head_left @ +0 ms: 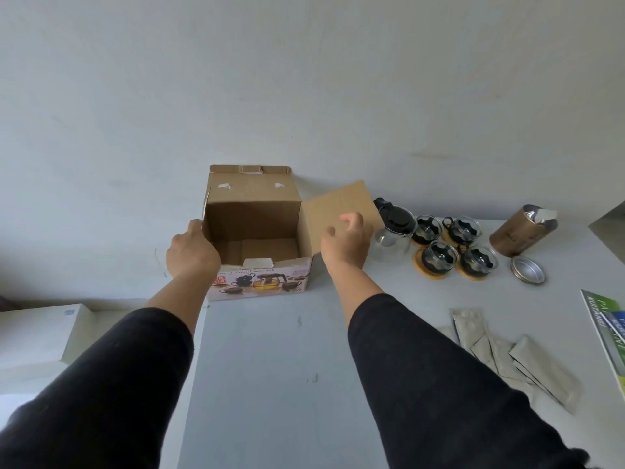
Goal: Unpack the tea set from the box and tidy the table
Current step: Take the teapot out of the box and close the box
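We gripped the empty cardboard box [257, 231] at its left wall with our left hand [192, 252], steadying it, while our right hand [345, 242], fingers loosely curled, reached its right flap [341, 211], the glass teapot [392, 231] and cups [453, 242] unpacked just beyond.

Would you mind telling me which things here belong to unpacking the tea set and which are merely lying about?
Part of the job: cardboard box, open; glass teapot; four glass cups on wooden coasters.

Lying about: brown tin, its lid, foil sachets, leaflets, white box.
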